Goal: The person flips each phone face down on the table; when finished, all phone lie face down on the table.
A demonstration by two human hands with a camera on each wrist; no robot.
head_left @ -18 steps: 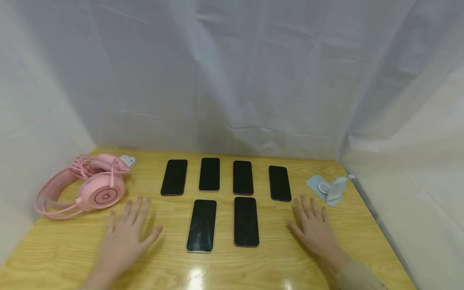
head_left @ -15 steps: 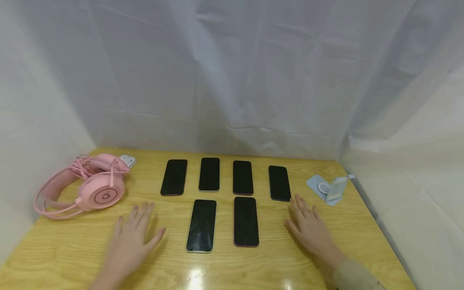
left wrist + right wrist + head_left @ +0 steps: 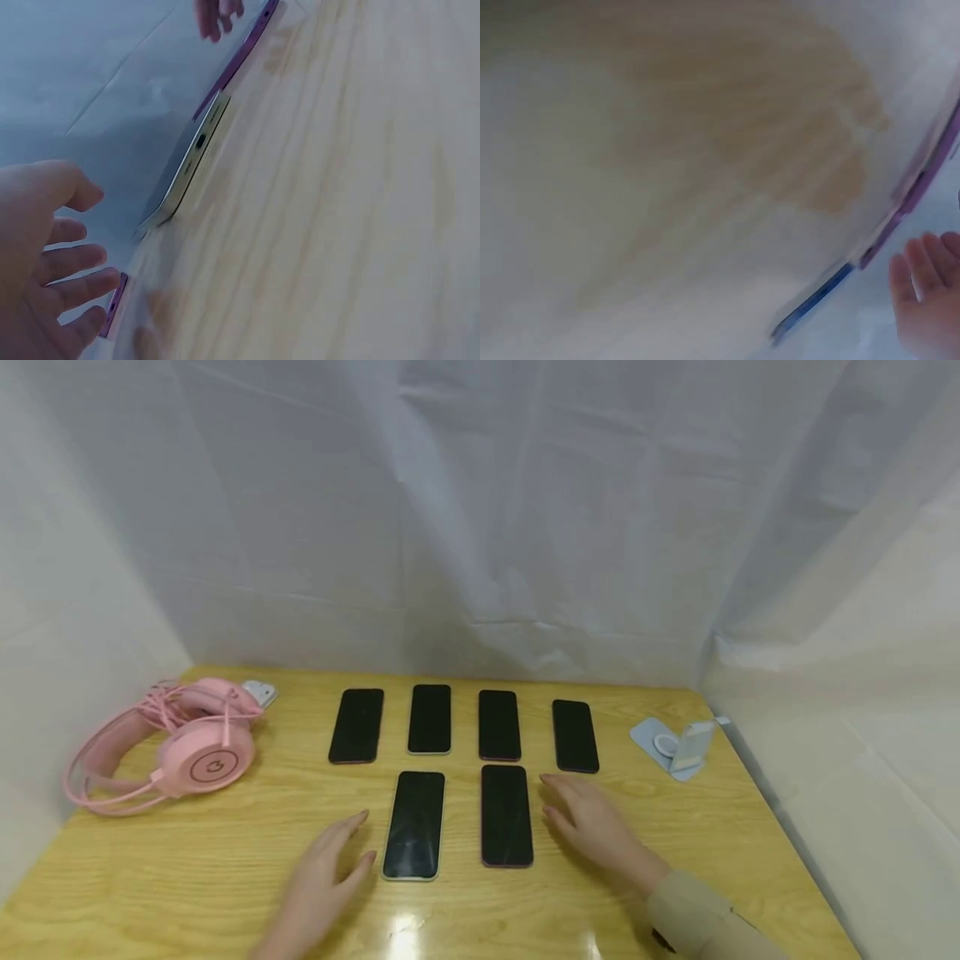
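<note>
Head view — two front phones [image 3: 459, 822] lie between both hands' relaxed, empty fingers [image 3: 352, 827].

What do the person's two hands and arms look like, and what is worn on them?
Both hands are bare, with no gloves or rings visible. The right hand comes out of a beige long sleeve. The left hand shows a bare forearm, with no sleeve in view.

Left hand [image 3: 322, 877] moved inward beside near-left phone [image 3: 414, 823]; right hand [image 3: 592, 827] inward beside near-right phone [image 3: 506, 815].
</note>
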